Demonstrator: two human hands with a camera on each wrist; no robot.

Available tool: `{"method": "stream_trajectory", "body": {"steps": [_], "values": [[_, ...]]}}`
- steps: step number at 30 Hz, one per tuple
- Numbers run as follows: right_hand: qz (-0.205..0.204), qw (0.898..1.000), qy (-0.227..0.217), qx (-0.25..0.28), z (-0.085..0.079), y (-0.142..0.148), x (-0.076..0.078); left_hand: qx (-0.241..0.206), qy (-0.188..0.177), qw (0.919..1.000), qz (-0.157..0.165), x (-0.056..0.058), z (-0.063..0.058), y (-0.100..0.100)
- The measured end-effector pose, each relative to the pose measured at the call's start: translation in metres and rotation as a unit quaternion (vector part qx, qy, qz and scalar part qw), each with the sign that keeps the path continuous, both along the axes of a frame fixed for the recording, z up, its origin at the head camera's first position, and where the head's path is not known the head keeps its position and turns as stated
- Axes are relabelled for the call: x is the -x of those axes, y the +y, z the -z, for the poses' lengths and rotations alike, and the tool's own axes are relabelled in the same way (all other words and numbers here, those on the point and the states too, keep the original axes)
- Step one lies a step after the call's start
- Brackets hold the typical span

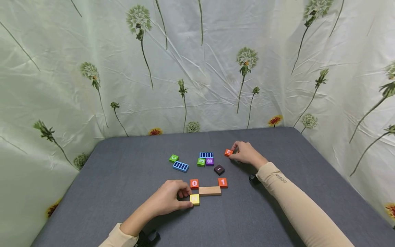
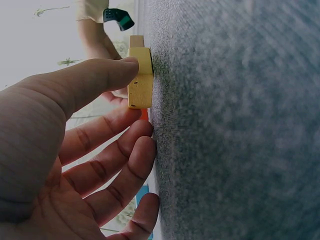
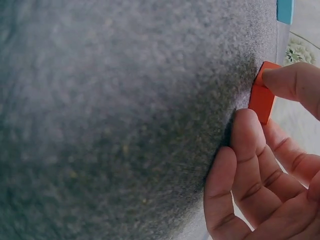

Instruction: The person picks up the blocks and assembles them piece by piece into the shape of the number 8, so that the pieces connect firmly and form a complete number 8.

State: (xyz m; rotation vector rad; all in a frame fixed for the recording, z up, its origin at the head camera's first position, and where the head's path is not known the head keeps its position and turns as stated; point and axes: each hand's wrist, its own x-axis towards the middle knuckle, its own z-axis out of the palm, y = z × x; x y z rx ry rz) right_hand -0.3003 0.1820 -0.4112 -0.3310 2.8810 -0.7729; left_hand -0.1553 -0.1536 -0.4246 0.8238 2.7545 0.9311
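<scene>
My left hand pinches a yellow letter block between thumb and index finger; the block sits on the cloth. In the left wrist view the thumb presses one side of that yellow block. Further back, my right hand pinches a red block marked R by its edges. The right wrist view shows the same red block low against the cloth. Beside the yellow block lie a plain wooden plank and a red 0 block. A red 1 block stands behind the plank's right end.
Behind these lie a green C block, a tilted blue slotted block, another blue slotted block, a green 3 block, a purple 8 block and a dark block. A flowered curtain borders the grey table.
</scene>
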Motion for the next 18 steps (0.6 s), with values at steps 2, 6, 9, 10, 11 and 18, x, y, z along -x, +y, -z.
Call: {"method": "stream_trajectory", "body": {"steps": [2,6,9,10,11,18], "values": [[-0.006,1.000,0.007,0.003,0.001,0.001,0.000,0.001,0.001,1.0000,-0.001,0.000,0.000,0.000],[-0.008,1.000,0.012,0.003,0.001,0.004,-0.001,0.002,0.001,1.0000,-0.002,0.000,0.000,0.000],[-0.007,1.000,0.010,0.008,-0.001,0.007,-0.003,0.002,0.001,1.0000,-0.003,0.000,0.001,0.000],[-0.010,1.000,0.010,0.010,-0.002,0.008,-0.004,0.002,0.002,1.0000,-0.003,0.000,0.001,0.000],[-0.012,1.000,0.010,0.013,-0.004,0.009,-0.004,0.002,0.002,1.0000,-0.002,0.000,0.001,0.000],[-0.024,0.999,0.004,0.029,-0.010,0.015,-0.013,0.001,0.002,1.0000,0.000,0.000,0.001,0.000]]}}
